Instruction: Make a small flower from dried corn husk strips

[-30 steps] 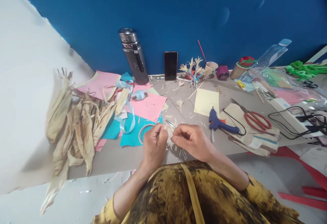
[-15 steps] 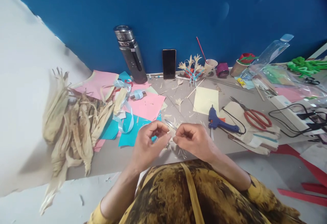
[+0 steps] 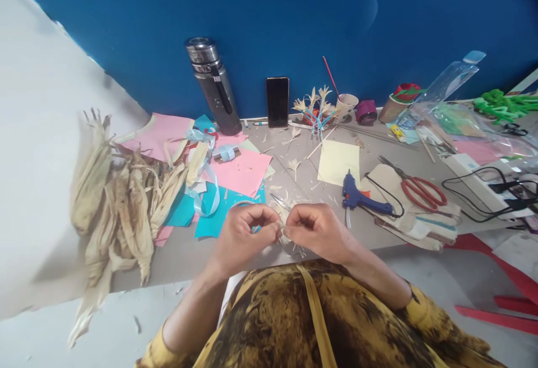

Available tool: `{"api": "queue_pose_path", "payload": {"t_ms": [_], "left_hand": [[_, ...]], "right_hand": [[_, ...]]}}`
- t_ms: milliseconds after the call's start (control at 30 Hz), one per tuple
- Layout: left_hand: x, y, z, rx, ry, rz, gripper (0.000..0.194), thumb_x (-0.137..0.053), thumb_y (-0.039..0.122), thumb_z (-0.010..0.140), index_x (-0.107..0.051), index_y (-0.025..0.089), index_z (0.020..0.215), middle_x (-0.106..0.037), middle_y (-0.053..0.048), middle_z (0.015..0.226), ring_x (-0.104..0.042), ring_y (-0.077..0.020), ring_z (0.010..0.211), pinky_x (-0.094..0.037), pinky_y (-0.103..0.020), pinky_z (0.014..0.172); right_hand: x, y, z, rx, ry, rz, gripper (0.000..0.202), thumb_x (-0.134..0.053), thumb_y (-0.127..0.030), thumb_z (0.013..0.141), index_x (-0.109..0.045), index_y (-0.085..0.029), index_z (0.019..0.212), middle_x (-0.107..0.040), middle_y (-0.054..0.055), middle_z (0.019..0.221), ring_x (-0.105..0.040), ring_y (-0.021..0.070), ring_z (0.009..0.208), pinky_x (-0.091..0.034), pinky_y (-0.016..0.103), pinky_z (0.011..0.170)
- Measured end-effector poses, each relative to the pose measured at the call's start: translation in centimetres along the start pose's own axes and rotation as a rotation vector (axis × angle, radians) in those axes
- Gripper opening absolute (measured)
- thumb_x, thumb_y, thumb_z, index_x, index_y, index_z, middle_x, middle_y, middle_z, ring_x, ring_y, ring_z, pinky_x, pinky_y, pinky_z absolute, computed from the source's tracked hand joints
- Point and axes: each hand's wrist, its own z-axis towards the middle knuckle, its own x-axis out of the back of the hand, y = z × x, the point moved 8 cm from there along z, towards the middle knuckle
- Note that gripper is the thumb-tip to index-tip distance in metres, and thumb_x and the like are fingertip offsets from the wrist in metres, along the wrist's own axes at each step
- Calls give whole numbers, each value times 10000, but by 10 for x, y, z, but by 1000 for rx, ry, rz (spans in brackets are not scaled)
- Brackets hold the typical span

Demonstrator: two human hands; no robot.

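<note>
My left hand (image 3: 247,234) and my right hand (image 3: 317,231) meet fingertip to fingertip over the table's front edge. Both are closed in a pinch on a small pale piece of corn husk (image 3: 282,227), mostly hidden by the fingers. Just beyond them lie small scissors (image 3: 279,201), partly covered by the hands. Husk scraps are strewn under and around my fingers. A single husk flower (image 3: 295,166) lies farther back, and a bunch of husk flowers on blue stems (image 3: 319,111) stands near the wall.
Dried corn husks (image 3: 121,217) heap at left beside pink paper (image 3: 239,171) and blue paper (image 3: 227,203). A thermos (image 3: 214,91) and a phone (image 3: 278,102) stand at the back. Right are a glue gun (image 3: 357,197), red-handled scissors (image 3: 420,189), a glove (image 3: 428,225) and a power strip (image 3: 483,183).
My fingertips have come closer together and now touch around the husk piece. The view has shifted slightly; the things on the table stay in place.
</note>
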Motion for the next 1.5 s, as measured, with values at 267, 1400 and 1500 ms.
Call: {"api": "queue_pose_path", "payload": {"t_ms": [267, 1400, 1500], "left_hand": [[-4, -32, 0, 237, -30, -433, 176, -742, 277, 770, -712, 156, 646, -707, -44, 639, -597, -122, 499, -484, -261, 550], [-7, 3, -10, -176, 331, 72, 115, -683, 157, 830, -789, 201, 816, -786, -22, 771, -715, -153, 668, -543, -233, 637], [-7, -12, -7, 18, 282, -190, 71, -730, 177, 770, -794, 205, 762, -753, 5, 650, -682, -142, 572, -533, -221, 560]], "right_hand": [[20, -1, 4, 45, -17, 132, 310, -634, -442, 886, -689, -147, 811, -654, 18, 669, -493, 99, 542, -397, 222, 499], [21, -44, -3, 349, 410, -393, 102, -561, -129, 716, -606, -182, 642, -580, -48, 547, -443, 82, 482, -334, 199, 501], [22, -44, -3, 350, 403, -345, 102, -562, -142, 727, -601, -183, 643, -575, -49, 535, -424, 80, 466, -332, 200, 489]]}}
